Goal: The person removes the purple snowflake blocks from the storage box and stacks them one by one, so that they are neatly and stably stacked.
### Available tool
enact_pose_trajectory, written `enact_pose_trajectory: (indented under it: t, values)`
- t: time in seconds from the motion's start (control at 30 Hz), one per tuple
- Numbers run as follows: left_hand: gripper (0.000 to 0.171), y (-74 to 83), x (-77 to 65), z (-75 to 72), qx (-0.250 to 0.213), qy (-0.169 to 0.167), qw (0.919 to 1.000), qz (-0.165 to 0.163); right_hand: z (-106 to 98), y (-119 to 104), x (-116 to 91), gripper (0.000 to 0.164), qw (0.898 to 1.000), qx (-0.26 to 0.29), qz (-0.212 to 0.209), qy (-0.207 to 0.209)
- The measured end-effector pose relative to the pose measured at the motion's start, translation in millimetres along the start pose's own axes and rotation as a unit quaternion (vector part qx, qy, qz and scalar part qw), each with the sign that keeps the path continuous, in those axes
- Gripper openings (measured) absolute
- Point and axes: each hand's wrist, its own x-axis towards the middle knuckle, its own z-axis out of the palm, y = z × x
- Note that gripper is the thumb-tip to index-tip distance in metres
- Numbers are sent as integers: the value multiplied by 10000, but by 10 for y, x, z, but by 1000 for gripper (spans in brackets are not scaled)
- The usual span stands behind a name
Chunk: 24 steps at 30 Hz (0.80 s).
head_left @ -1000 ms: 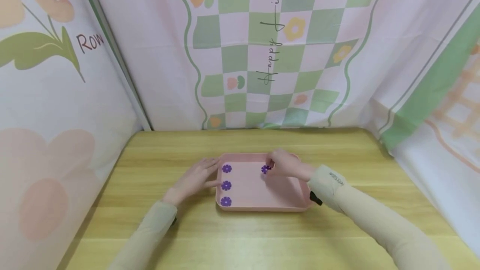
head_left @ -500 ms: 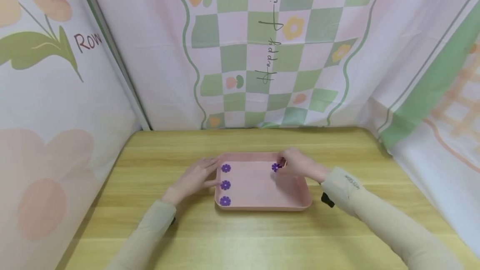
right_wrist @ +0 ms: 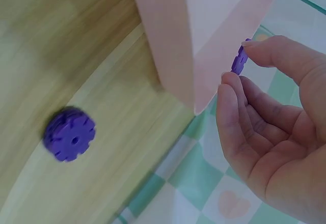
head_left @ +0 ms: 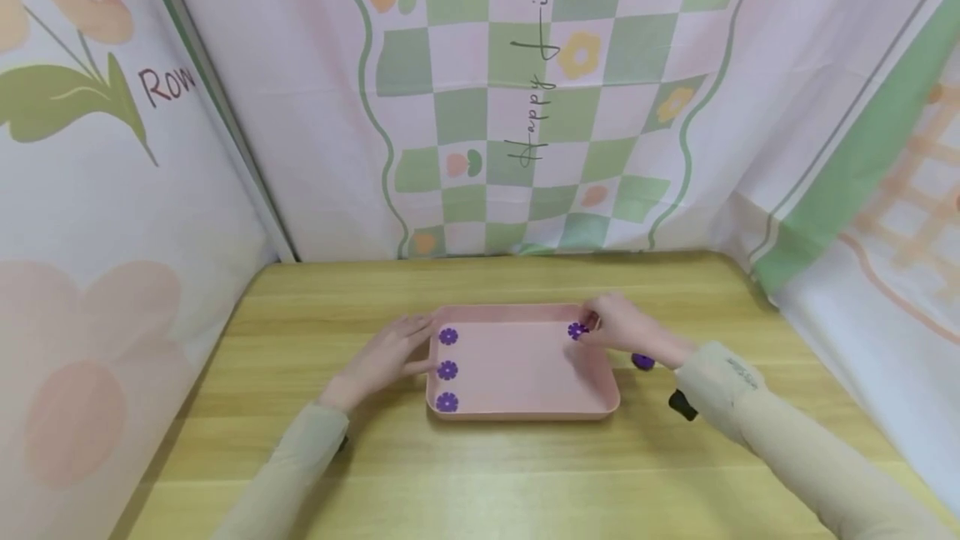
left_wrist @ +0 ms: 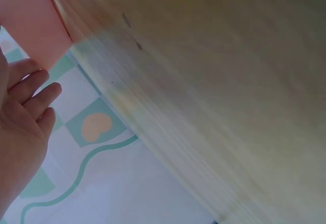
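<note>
Right hand (head_left: 626, 330): thumb and fingertips pinching a purple disc (head_left: 577, 331) at the pink tray's (head_left: 525, 417) far right corner; contact with tray floor unclear. Left hand (head_left: 381, 361): fingers apart, at tray's left wall. Three discs (head_left: 447, 370) inside, along that wall. Disc stack (right_wrist: 70, 135) outside, right of tray. Likely risks: thin edge-grip slips, disc lands askew; low wrist topples stack.

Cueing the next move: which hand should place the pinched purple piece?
Right hand, likely: it pinches the purple piece by the right end of the pink tray; the left hand is opposite.
</note>
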Motion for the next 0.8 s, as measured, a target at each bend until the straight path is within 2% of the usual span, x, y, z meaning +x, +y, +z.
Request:
enact_pose_trajectory:
  t: [0.17,0.47,0.63,0.8]
  values:
    - [73,-7,5,3,11,-99,9999,-70,-55,61,-103,13,9999,-84,5,112]
    - [72,-23,3,6,-3,-87,9999,-101,-116,195,-249,14,9983,-335,-148,457]
    - [72,-20,-2,-2,-23,-87,9999,-56,-131,278,-338,15,9972,-408,-103,614]
    - [72,-19,0,-4,29,-54,10000,4,-135,352,-435,16,9976,-350,17,600]
